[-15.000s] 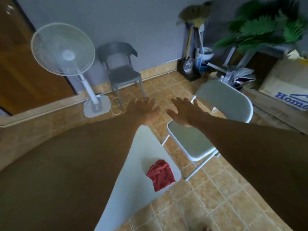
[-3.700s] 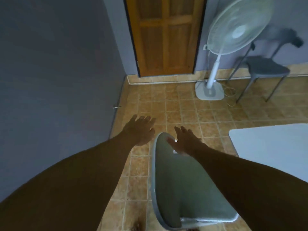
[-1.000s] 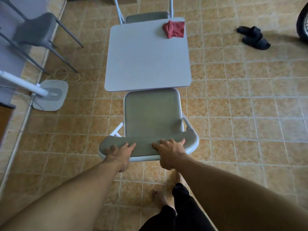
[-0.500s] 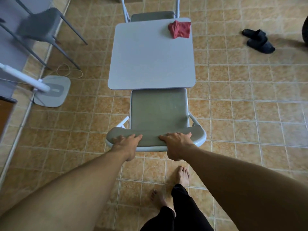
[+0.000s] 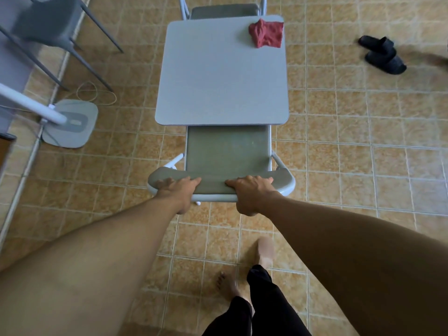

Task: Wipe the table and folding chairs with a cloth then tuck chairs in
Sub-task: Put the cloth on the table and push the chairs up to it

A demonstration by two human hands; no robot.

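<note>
Fingers (image 5: pixel 191 181) of the left hand (image 5: pixel 178 190) lie together over the top of the near folding chair's backrest (image 5: pixel 218 184), curled onto its padded face, thumb out of sight behind the rail. Right hand (image 5: pixel 251 190) grips the same backrest just to the right, its fingers (image 5: pixel 232 182) likewise pressed together and wrapped over the top edge; a bare stretch of padding sits between the two hands. Both wrists bent down, both forearms reaching forward, nearly straight, converging on the backrest from the lower corners of the view. No readable brand, label or writing anywhere in view. The near folding chair (image 5: pixel 228 151) has a grey-green seat whose far edge sits under the near edge of the tabletop (image 5: pixel 218 81); most of the seat is out in the open. Tabletop is pale grey, square with rounded corners. A crumpled red cloth (image 5: pixel 266 32) rests on its far right corner, well apart from both hands. A second folding chair (image 5: pixel 224 10) stands at the far side, seat partly under the tabletop. Tiled floor (image 5: pixel 351 166) in tan. Person's bare feet (image 5: pixel 265 251) and dark trouser legs show below the arms. Pair of black slippers (image 5: pixel 381 54) on the floor at right. White fan base (image 5: pixel 70 123) with pole and a loose cord at left; grey plastic chair (image 5: pixel 48 20) beyond it, upper left.
</note>
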